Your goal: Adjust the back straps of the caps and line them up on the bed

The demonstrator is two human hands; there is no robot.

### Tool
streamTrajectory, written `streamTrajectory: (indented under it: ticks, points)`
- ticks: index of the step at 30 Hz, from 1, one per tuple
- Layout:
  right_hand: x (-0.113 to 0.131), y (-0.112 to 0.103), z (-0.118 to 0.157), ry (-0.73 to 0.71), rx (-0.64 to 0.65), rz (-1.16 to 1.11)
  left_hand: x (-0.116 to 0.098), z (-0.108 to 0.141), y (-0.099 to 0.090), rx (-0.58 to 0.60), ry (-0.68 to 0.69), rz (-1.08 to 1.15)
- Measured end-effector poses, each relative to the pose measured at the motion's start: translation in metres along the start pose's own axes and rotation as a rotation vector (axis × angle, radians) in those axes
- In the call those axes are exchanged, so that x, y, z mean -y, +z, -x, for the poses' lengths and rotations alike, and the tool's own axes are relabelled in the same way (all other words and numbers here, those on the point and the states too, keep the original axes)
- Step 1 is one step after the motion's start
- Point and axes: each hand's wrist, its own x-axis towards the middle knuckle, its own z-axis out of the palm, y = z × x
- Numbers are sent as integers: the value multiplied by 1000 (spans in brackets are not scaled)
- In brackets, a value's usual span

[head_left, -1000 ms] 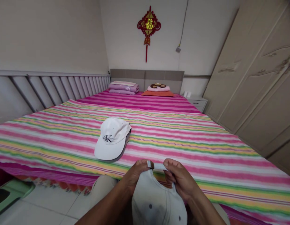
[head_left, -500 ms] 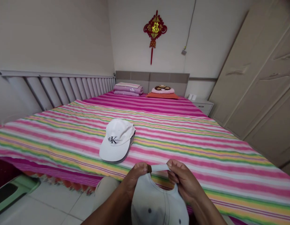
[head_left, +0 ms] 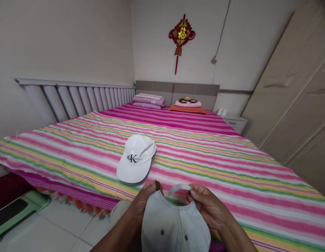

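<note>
Between my hands is a pale grey baseball cap (head_left: 175, 224), its back opening facing up and away from me. My left hand (head_left: 146, 199) pinches the cap's edge beside a brown buckle (head_left: 157, 184). The cap's strap (head_left: 178, 188) curves out from my right hand (head_left: 206, 203), and its free end stands apart from the buckle. My right fingers are closed on the strap's base and the cap's edge. Just beyond, on the bed, lies a white cap (head_left: 137, 157) with black letters, its brim pointing towards me.
A striped sheet (head_left: 217, 168) covers the bed. Folded purple bedding (head_left: 149, 101) and a pink-and-orange stack (head_left: 188, 105) lie by the headboard (head_left: 199, 91). White rails (head_left: 80, 98) run along the left; a green stool (head_left: 23, 211) stands at lower left, a nightstand (head_left: 235, 123) at back right.
The strap has come out of the buckle; before, it spanned the opening between my hands. My left hand with the buckle has moved slightly left. The view has shifted a little.
</note>
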Motion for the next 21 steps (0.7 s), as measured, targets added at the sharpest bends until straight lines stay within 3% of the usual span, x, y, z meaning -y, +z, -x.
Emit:
streamTrajectory:
  ticks: [5,10,15,21]
  points:
    - [19,6,-3,-45,-2,340,-26,13,14,-67,13,-43]
    - [36,35,-21,-77,-1,428,-66,21,17,-145,63,-90]
    - [44,67,-58,-118,-7,311,-116,22,18,-169,94,-185]
    - [56,90,-123,-36,-21,21,-174,4,24,-188,87,-234]
